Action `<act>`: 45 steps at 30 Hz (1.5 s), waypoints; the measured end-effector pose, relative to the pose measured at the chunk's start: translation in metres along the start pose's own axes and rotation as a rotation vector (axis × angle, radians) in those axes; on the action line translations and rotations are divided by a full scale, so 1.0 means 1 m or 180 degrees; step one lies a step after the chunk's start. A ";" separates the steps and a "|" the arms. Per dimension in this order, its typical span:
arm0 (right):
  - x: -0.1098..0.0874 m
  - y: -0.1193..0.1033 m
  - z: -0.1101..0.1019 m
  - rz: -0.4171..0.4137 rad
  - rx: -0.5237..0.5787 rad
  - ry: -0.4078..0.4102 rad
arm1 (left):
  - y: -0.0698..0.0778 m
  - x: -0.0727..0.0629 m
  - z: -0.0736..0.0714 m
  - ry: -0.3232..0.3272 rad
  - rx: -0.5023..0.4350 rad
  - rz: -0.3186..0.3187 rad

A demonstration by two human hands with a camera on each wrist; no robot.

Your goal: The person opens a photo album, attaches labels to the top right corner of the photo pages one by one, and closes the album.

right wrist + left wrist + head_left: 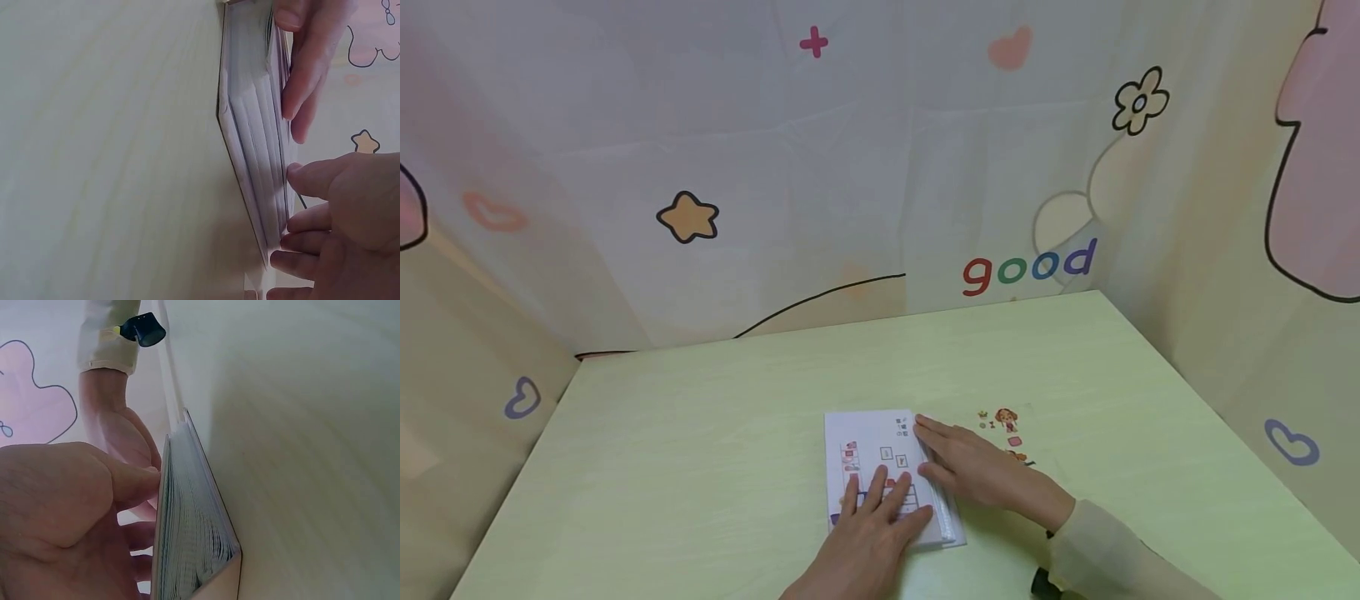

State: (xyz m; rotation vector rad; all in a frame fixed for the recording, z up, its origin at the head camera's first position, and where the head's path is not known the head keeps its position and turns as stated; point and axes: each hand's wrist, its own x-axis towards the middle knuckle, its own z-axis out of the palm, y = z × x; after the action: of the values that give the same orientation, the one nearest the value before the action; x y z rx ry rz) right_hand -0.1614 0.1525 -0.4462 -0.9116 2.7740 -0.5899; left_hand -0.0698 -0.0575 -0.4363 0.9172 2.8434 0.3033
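Observation:
A thick book (865,429) with a white printed cover lies shut on the pale table. My left hand (872,533) rests on its lower cover, fingers spread and nearly straight. Along the book's right edge, my right hand (981,467) touches the cover with extended fingers. In the left wrist view, many page edges of the book (187,506) show, with the left thumb by its top cover. The right wrist view shows the book's (256,144) pages fanned slightly apart at the side, the right hand's fingertips (290,256) close along the upper edge.
Just beyond the right hand, small colourful pictures (1006,419), one a girl figure, lie on the table (700,467). A patterned curtain (760,183) surrounds the table's back and sides. A black device (1045,583) sits below the right sleeve (1112,550).

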 end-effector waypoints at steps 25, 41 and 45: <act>-0.014 0.005 -0.021 -0.0053 -0.0357 0.0425 | -0.040 -0.028 -0.029 0.1026 -0.0127 -0.0460; -0.030 0.032 -0.044 0.0024 -0.0420 0.0617 | -0.088 -0.063 -0.051 0.1358 -0.0202 -0.0827; -0.037 0.042 -0.051 0.0110 -0.0437 0.0640 | -0.100 -0.074 -0.055 0.1371 -0.0201 -0.0908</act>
State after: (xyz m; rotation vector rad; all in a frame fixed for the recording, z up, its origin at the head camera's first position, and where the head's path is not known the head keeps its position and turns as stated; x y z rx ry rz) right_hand -0.1679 0.2213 -0.4164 -0.8730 3.0365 -0.5174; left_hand -0.0772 -0.1888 -0.4009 0.4655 3.2734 0.6159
